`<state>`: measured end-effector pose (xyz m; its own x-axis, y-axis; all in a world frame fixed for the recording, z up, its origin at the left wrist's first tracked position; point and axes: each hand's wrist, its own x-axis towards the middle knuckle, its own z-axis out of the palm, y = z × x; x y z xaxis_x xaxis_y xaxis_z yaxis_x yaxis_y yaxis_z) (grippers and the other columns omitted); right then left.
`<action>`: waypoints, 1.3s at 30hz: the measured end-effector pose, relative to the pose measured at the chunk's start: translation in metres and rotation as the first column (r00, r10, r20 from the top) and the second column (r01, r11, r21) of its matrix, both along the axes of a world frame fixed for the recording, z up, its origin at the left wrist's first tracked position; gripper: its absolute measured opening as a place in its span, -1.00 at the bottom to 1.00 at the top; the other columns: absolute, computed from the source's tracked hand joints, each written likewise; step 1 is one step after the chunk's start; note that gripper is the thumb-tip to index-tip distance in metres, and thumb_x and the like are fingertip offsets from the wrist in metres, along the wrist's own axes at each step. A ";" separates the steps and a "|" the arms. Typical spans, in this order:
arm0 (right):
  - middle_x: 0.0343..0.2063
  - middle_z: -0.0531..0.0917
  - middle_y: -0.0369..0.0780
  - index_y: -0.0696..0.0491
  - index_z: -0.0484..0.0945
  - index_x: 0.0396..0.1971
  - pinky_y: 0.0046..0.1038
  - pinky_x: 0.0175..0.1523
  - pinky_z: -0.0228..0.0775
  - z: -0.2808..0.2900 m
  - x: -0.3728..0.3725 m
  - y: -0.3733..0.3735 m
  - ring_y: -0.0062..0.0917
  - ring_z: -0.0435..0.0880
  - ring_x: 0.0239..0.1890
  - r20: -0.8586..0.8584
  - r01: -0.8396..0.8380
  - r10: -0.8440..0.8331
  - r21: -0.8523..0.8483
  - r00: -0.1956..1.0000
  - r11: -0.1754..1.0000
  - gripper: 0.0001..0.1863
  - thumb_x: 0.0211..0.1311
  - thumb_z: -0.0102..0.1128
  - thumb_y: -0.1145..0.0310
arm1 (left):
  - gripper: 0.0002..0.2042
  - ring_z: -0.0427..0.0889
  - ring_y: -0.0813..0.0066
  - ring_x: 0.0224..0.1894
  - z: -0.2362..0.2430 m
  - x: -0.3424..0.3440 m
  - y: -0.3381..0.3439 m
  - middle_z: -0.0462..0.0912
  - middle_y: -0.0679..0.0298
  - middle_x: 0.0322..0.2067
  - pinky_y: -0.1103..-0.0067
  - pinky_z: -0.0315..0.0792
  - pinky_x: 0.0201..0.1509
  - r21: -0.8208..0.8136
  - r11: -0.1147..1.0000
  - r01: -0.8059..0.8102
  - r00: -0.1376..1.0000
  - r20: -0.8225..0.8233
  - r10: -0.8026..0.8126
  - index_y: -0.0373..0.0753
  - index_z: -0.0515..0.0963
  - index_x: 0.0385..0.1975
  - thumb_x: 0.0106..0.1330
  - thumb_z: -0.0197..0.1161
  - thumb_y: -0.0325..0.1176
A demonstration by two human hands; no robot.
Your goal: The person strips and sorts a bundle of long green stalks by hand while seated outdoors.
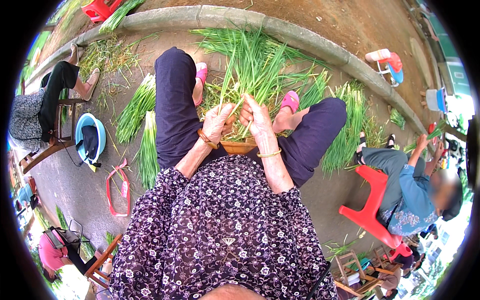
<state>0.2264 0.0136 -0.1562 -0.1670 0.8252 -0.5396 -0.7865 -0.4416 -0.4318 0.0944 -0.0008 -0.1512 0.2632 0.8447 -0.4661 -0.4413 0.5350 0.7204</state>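
Observation:
Between my knees, both hands are close together above a heap of long green stalks (pixel 260 62) that look like garlic chives. My left hand (pixel 217 122) is closed around a few chive stalks, whose green ends point away from me. Close by on the right, my right hand (pixel 256 117) pinches thin stalks between thumb and fingers. Pale trimmings lie under both hands, and part of a wooden edge (pixel 237 147) shows just below them. Exactly how many stalks each hand holds is hidden by the fingers.
Chive bundles (pixel 137 110) lie left of my leg, and more bundles (pixel 345 127) lie to the right. A blue basin (pixel 102 131) holds a black bag (pixel 90 142). Nearby is a red strap (pixel 126 202). Another person (pixel 412 182) sits on a red stool (pixel 367 200). A curb (pixel 230 16) runs across the far side.

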 end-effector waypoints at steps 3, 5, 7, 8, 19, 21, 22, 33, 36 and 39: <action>-0.82 0.22 -0.46 0.08 0.40 -0.42 -0.69 -0.80 -0.06 -0.003 0.001 0.000 -0.78 0.13 -0.87 -0.007 0.012 -0.012 0.000 1.000 1.000 -0.87 0.02 0.10 0.39 | -0.78 0.09 0.79 -0.83 -0.002 -0.004 0.003 0.21 0.48 -0.78 0.80 -0.04 -0.80 -0.026 1.000 0.003 0.997 0.072 -0.001 -0.25 0.39 -0.33 0.16 0.07 -0.23; -0.81 0.22 -0.45 0.08 0.39 -0.40 -0.68 -0.80 -0.05 -0.005 0.001 0.000 -0.78 0.13 -0.87 0.002 0.012 -0.012 0.007 1.000 1.000 -0.85 0.04 0.09 0.37 | -0.78 0.09 0.79 -0.83 -0.001 -0.006 0.004 0.21 0.48 -0.78 0.80 -0.04 -0.80 -0.030 1.000 0.006 0.996 0.090 -0.003 -0.26 0.39 -0.33 0.17 0.07 -0.24; -0.80 0.21 -0.45 0.09 0.37 -0.39 -0.68 -0.79 -0.04 -0.007 0.002 0.000 -0.78 0.13 -0.86 0.028 0.003 -0.003 0.019 1.000 1.000 -0.83 0.07 0.07 0.34 | -0.79 0.08 0.79 -0.84 -0.002 -0.007 0.005 0.21 0.47 -0.77 0.80 -0.04 -0.80 -0.033 0.999 0.003 0.992 0.129 0.001 -0.27 0.40 -0.32 0.17 0.06 -0.26; -0.80 0.20 -0.45 0.09 0.37 -0.38 -0.67 -0.78 -0.03 -0.007 0.003 0.000 -0.78 0.13 -0.85 0.012 0.022 -0.022 0.028 1.000 0.999 -0.81 0.08 0.05 0.31 | -0.79 0.08 0.79 -0.84 -0.003 -0.006 0.005 0.20 0.47 -0.77 0.80 -0.03 -0.80 -0.034 0.999 0.003 0.989 0.149 0.002 -0.27 0.40 -0.32 0.17 0.06 -0.26; -0.72 0.27 -0.38 0.13 0.35 -0.38 -0.60 -0.72 0.04 -0.028 0.014 -0.002 -0.73 0.17 -0.80 -0.153 0.207 -0.207 -0.017 0.966 0.978 -0.75 0.17 -0.10 0.23 | -0.82 0.10 0.77 -0.82 -0.011 -0.011 0.010 0.21 0.46 -0.76 0.79 0.04 -0.80 -0.008 0.993 -0.121 0.956 0.269 0.118 -0.24 0.38 -0.28 0.20 0.02 -0.30; -0.69 0.32 -0.36 0.14 0.36 -0.39 -0.59 -0.71 0.07 -0.029 0.009 -0.002 -0.71 0.20 -0.77 -0.099 0.179 -0.179 -0.010 0.979 0.984 -0.76 0.16 -0.09 0.25 | -0.82 0.10 0.77 -0.82 -0.010 -0.009 0.009 0.22 0.46 -0.76 0.79 0.04 -0.79 -0.013 0.992 -0.127 0.964 0.233 0.126 -0.24 0.38 -0.28 0.19 0.03 -0.30; -0.68 0.34 -0.34 0.15 0.36 -0.39 -0.59 -0.70 0.08 -0.026 0.004 -0.002 -0.70 0.22 -0.76 -0.067 0.170 -0.170 -0.017 0.983 0.985 -0.76 0.16 -0.08 0.25 | -0.82 0.10 0.77 -0.82 -0.010 -0.008 0.009 0.23 0.45 -0.76 0.79 0.04 -0.79 -0.016 0.992 -0.128 0.968 0.216 0.129 -0.24 0.38 -0.29 0.18 0.04 -0.29; -0.49 0.52 -0.24 0.16 0.43 -0.33 -0.52 -0.56 0.41 -0.011 -0.013 -0.004 -0.55 0.49 -0.58 -0.015 -0.026 0.028 0.112 0.999 0.993 -0.72 0.14 -0.05 0.23 | -0.79 0.14 0.81 -0.84 -0.008 0.003 0.003 0.33 0.46 -0.77 0.86 -0.02 -0.83 0.033 0.992 -0.119 0.992 0.030 0.119 -0.28 0.43 -0.38 0.09 0.17 -0.28; -0.49 0.52 -0.24 0.15 0.43 -0.32 -0.52 -0.56 0.42 -0.007 -0.016 -0.002 -0.53 0.50 -0.60 0.012 0.034 -0.034 0.049 0.999 0.998 -0.74 0.13 -0.04 0.25 | -0.81 0.13 0.81 -0.84 -0.011 0.003 0.001 0.32 0.46 -0.77 0.84 -0.03 -0.82 0.042 0.993 -0.106 0.994 -0.008 0.107 -0.27 0.44 -0.38 0.09 0.17 -0.30; -0.50 0.52 -0.25 0.16 0.43 -0.31 -0.52 -0.56 0.42 -0.013 -0.014 -0.002 -0.53 0.50 -0.61 0.019 0.035 -0.036 0.049 0.999 0.998 -0.75 0.13 -0.02 0.27 | -0.83 0.13 0.81 -0.84 -0.007 0.005 -0.001 0.32 0.46 -0.77 0.83 -0.02 -0.82 0.022 0.996 -0.088 0.996 -0.003 0.089 -0.26 0.44 -0.38 0.10 0.15 -0.31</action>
